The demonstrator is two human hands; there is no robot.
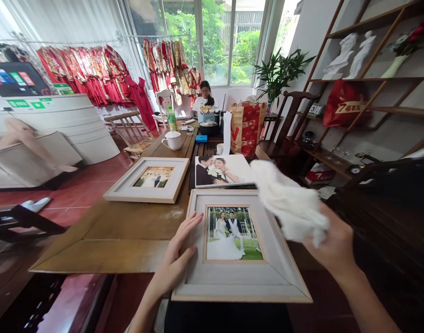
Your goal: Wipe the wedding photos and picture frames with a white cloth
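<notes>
A pale picture frame (239,277) with a wedding photo (232,233) in it leans at the table's near edge, just above my lap. My left hand (179,252) lies along its left side, fingers stretched out on the frame's border. Bunched in my right hand (333,240) is a white cloth (288,199), held over the frame's upper right side; it is slightly blurred. Flat on the table to the left is a second framed photo (151,178). Behind the near frame lies a large print of a couple (225,171).
The wooden table (128,252) stretches away from me. Farther along it stand a white lidded mug (172,140), a green bottle (171,119), a black pot (208,127) and a red-and-tan paper bag (246,129). A person (205,99) sits at the far end. Shelves (371,81) rise on the right.
</notes>
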